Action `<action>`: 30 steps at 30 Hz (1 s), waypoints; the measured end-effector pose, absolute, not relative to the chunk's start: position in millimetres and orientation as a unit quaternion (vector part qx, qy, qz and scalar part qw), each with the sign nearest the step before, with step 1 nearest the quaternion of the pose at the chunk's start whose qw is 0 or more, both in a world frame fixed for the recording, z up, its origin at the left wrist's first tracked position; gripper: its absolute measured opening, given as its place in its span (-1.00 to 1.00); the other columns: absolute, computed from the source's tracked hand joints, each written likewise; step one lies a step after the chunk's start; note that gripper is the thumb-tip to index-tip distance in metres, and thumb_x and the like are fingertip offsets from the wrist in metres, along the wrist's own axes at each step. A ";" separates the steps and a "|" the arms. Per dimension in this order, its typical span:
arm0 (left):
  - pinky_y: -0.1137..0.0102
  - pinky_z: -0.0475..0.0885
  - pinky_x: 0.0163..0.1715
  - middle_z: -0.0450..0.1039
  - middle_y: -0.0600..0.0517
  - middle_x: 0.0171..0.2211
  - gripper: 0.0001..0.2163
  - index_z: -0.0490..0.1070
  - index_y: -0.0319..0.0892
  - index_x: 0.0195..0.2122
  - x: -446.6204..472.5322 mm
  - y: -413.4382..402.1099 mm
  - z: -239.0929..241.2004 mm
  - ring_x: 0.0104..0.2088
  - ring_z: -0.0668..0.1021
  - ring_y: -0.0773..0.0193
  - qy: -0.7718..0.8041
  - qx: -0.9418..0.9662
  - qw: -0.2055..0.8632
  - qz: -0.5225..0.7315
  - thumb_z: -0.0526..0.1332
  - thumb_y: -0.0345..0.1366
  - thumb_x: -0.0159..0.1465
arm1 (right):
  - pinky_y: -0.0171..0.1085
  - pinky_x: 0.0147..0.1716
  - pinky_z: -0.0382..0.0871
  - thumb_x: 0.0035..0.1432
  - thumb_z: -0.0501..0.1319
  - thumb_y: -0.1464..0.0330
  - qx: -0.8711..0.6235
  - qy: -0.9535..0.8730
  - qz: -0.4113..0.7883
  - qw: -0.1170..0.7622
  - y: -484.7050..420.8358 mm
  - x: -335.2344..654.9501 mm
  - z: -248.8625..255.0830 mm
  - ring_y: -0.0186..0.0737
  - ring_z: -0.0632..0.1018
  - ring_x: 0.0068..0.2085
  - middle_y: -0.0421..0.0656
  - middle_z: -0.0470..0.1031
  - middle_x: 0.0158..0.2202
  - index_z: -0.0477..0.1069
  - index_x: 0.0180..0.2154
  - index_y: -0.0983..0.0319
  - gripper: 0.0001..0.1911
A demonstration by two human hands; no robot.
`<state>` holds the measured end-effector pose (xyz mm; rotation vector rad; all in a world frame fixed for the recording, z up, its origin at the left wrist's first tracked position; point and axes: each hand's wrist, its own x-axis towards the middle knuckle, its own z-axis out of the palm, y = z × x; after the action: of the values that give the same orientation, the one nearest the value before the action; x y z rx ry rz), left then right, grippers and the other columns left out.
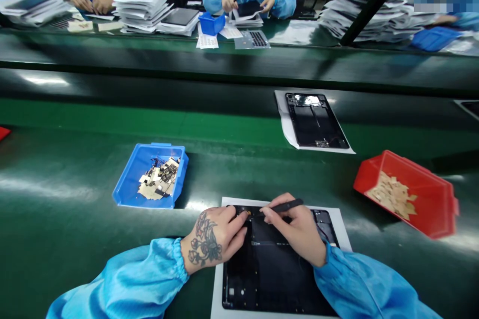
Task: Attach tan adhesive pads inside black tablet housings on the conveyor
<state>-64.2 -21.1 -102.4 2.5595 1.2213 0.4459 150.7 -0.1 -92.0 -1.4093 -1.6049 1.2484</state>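
Note:
A dark tablet housing (277, 279) with its inside showing lies on a white sheet (344, 229) in front of me. My left hand (217, 237), tattooed on its back, rests over the housing's upper left part. Its fingers are bent and close together, the fingertips down at a small gold-coloured spot near the top edge; whatever they pinch is too small to make out. Black tweezers (287, 205) are gripped in my right hand (297, 229), their tip pointing left toward my left fingertips. My right hand and sleeve cover part of the housing's right side.
A blue bin (121, 192) of small flat pieces stands left; a red bin (430, 204) with beige pieces stands right. Farther off, another open tablet housing (310, 122) lies on white wrapping. Across the line, co-workers in blue sit among stacks (140, 7) of wrapped panels.

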 end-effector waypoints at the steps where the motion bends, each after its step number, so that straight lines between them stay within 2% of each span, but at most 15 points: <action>1: 0.32 0.44 -0.47 0.38 -0.01 -0.37 -0.69 0.31 -0.20 0.04 -64.2 -21.1 -102.1 -0.42 0.49 0.21 0.421 0.884 0.135 0.153 0.04 -0.25 0.31 | -0.33 -0.51 0.43 0.19 0.25 0.21 -0.548 -0.606 0.468 0.336 0.3 151.5 -92.3 -0.22 0.56 -0.47 -0.19 0.48 -0.49 0.35 -0.33 0.23 -0.78; 9: 0.37 0.40 -0.54 0.34 0.01 -0.43 -0.71 0.35 -0.22 -0.01 -63.7 -20.1 -103.1 -0.49 0.45 0.25 0.411 0.888 0.107 0.175 0.04 -0.26 0.30 | -0.31 -0.48 0.48 0.19 0.24 0.18 -0.556 -0.614 0.442 0.343 0.2 148.5 -96.4 -0.22 0.56 -0.42 -0.12 0.50 -0.36 0.40 -0.31 0.24 -0.76; 18: 0.35 0.37 -0.53 0.34 0.02 -0.43 -0.73 0.35 -0.21 -0.01 -64.2 -20.7 -101.9 -0.49 0.44 0.24 0.415 0.884 0.115 0.181 0.07 -0.27 0.30 | -0.32 -0.50 0.50 0.12 0.29 0.13 -0.558 -0.526 0.526 0.367 5.5 143.9 -93.3 -0.23 0.55 -0.48 -0.17 0.48 -0.52 0.33 -0.32 0.24 -0.69; 30: 0.33 0.40 -0.54 0.36 0.01 -0.44 -0.74 0.36 -0.21 -0.04 -64.1 -20.5 -100.2 -0.49 0.45 0.23 0.410 0.889 0.120 0.166 0.05 -0.27 0.30 | -0.34 -0.52 0.49 0.16 0.26 0.20 -0.557 -0.538 0.518 0.364 5.5 143.8 -95.6 -0.24 0.55 -0.48 -0.20 0.46 -0.54 0.33 -0.32 0.24 -0.75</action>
<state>-64.1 -20.5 -100.2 2.5970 1.1989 0.4837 143.8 5.5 -95.6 -1.4317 -1.3840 1.3321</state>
